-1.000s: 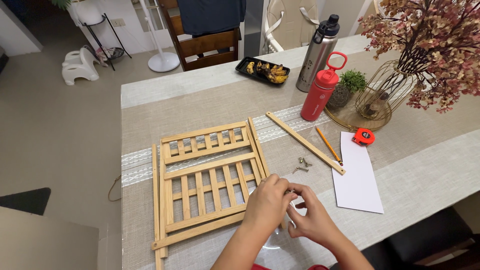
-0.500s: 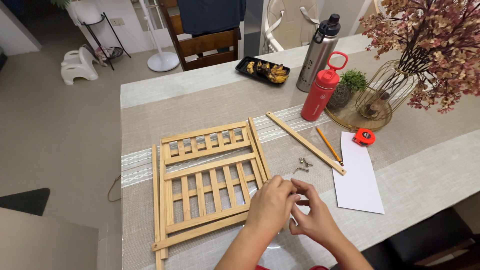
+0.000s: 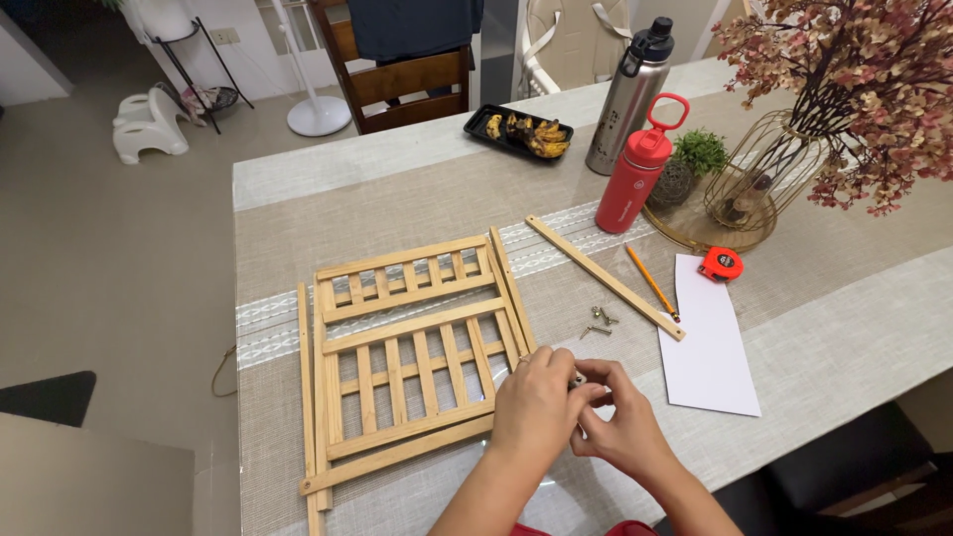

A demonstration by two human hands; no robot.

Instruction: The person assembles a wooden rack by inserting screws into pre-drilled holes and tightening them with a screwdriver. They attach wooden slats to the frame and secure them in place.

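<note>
Slatted light-wood rack panels [image 3: 412, 357] lie flat, stacked, on grey table runner [image 3: 397, 199]; not joined. Left hand [image 3: 536, 407] and right hand [image 3: 620, 432] pinch a small metal fitting [image 3: 577, 378] together at panel edge. Loose wooden rail [image 3: 604, 276], spare screws [image 3: 599, 321] unused.

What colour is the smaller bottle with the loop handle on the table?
The smaller bottle is red all over, lid and loop included, seen in the head view.

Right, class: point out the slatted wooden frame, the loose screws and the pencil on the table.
Wooden frame [image 3: 412, 369]: head view, on a middle slat.
Screws [image 3: 599, 322]: head view, on the small cluster beside the loose strip.
Pencil [image 3: 651, 282]: head view, on the middle of its shaft.
</note>
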